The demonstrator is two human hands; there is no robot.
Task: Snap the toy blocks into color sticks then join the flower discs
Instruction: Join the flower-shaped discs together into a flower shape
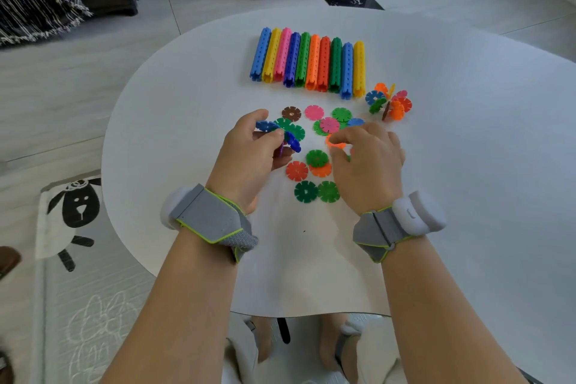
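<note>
On the white rounded worktop (467, 165), the left hand (249, 153) grips a small joined cluster of blue, green and purple plastic flower discs (293, 143). The right hand (367, 162) pinches a loose orange flower disc (333, 142) among scattered flat discs (305, 192). Ten snapped block sticks (308, 61) lie side by side farther back, with a finished multicolour disc cluster (389, 101) just beside them.
</note>
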